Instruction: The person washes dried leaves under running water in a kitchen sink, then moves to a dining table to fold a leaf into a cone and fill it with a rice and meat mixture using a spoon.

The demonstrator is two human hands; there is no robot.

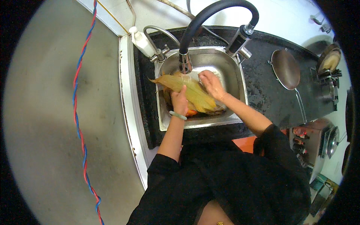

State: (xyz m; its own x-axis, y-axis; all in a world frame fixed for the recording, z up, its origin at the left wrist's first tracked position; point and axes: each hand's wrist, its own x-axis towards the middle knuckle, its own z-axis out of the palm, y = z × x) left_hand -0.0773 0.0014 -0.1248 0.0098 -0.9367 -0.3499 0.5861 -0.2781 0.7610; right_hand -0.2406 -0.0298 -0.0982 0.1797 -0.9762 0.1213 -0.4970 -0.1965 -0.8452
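Observation:
My left hand (180, 103) grips a broad yellow-green leaf (194, 92), thumb on top, inside a stainless steel sink (234, 76). A pale bangle (177, 115) circles the left wrist. At the leaf's right edge is my right hand (213, 85), slightly blurred with curled fingers; whether it pinches the leaf cannot be made out. Water falls onto the leaf from the nozzle of a black flexible faucet (185, 64). Beneath the leaf lie more brownish leaves (216, 110) and something orange (191, 113), mostly hidden.
Left of the faucet stand a white pump bottle (142, 42) and a thin metal tap (161, 54). A round strainer with a wire handle (286, 69) rests on the black countertop (260, 84). Twisted red and blue wire (75, 92) hangs at left. Pans (330, 60) are at far right.

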